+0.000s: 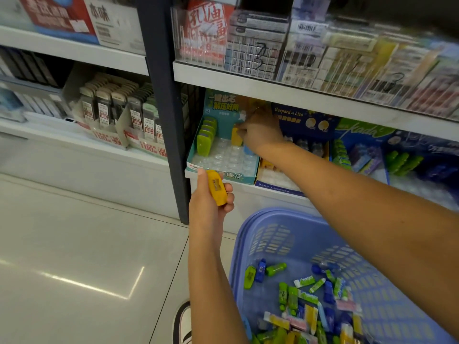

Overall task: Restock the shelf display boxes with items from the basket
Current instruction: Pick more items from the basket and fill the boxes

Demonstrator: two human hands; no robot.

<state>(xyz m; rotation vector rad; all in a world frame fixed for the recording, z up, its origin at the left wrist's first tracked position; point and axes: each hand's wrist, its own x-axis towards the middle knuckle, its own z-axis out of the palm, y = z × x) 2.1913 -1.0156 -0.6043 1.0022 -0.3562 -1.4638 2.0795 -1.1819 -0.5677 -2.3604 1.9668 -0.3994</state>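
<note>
The fingers (239, 129) of the right hand (258, 129) are pinched on a yellow eraser case (236, 137) that stands upright in the teal display box (223, 167), in the middle of its clear moulded tray and toward the back. A row of green cases (206, 136) stands along the left side of the same tray, and a blue case (248, 150) shows just under the right wrist; most of the tray's other pockets hold nothing. The left hand (211, 202) hovers just in front of the box's front edge, its fingers curled around a second yellow case (216, 187) with a small barcode label facing up. To the right of the teal box sits a dark blue display box (298, 115) with a few small items, and beyond it a green and blue box (360, 135) with green pieces. All three rest on the lower white shelf (248, 187), under a shelf (298, 93) of clear acrylic bins packed with barcoded packets. Below the right forearm, a lilac plastic basket (273, 234) on the pale tiled floor (87, 244) holds a loose heap of green, blue, yellow and pink items (310, 306). A shoe tip (183, 321) shows at the bottom edge beside the basket.
</note>
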